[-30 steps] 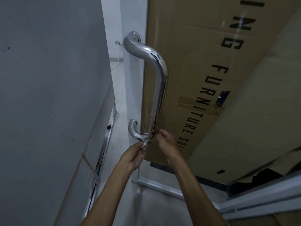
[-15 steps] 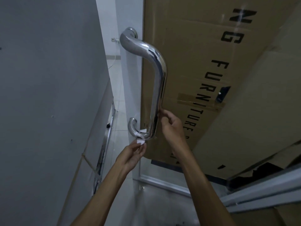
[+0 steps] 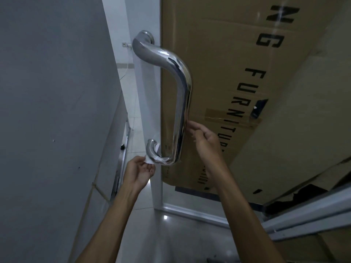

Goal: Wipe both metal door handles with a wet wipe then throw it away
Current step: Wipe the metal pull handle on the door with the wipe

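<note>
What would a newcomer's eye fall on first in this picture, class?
The shiny chrome door handle stands out in the centre, curving down the glass door. At its lower bend the left hand pinches a white wet wipe, while the right hand hovers open beside the bar. Behind, on the right, leans a big cardboard box printed FURNITURE.

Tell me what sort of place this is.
Probably an office or shop doorway, perhaps mid move-in: a glass door with a chrome pull handle, a tiled floor beyond, and a large cardboard furniture box behind the glass.
</note>
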The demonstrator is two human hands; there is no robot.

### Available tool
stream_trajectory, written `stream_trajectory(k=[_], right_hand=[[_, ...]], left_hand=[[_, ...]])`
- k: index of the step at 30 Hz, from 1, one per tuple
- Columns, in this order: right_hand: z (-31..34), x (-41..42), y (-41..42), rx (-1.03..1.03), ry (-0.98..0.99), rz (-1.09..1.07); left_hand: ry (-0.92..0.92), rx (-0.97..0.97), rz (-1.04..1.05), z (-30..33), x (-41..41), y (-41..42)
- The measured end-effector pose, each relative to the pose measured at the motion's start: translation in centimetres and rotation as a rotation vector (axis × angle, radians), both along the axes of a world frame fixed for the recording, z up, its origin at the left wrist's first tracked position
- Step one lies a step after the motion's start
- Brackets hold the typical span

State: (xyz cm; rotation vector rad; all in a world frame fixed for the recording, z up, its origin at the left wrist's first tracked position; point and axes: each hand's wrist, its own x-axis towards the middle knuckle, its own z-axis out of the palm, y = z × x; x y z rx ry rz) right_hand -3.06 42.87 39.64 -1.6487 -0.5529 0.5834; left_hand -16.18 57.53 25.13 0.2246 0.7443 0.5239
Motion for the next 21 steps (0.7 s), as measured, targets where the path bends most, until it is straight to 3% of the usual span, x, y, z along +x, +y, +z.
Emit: stream_trajectory(k=[15,18,21], right_hand=[[1.1,-0.1,0.5,-0.019,0.002,0.031],[1.3,-0.3,0.9,-0.024,0.020,0.033],[1.5,-0.6,1.4,-0.028,0.041,0.056]], left_hand=[[0.061,0.091,-0.054,0.0,-0.1,3.3],[0.140,0.262,-0.054,1.1,0.1,3.1],[0.363,0.570,-0.046,1.6,0.3,2.9]])
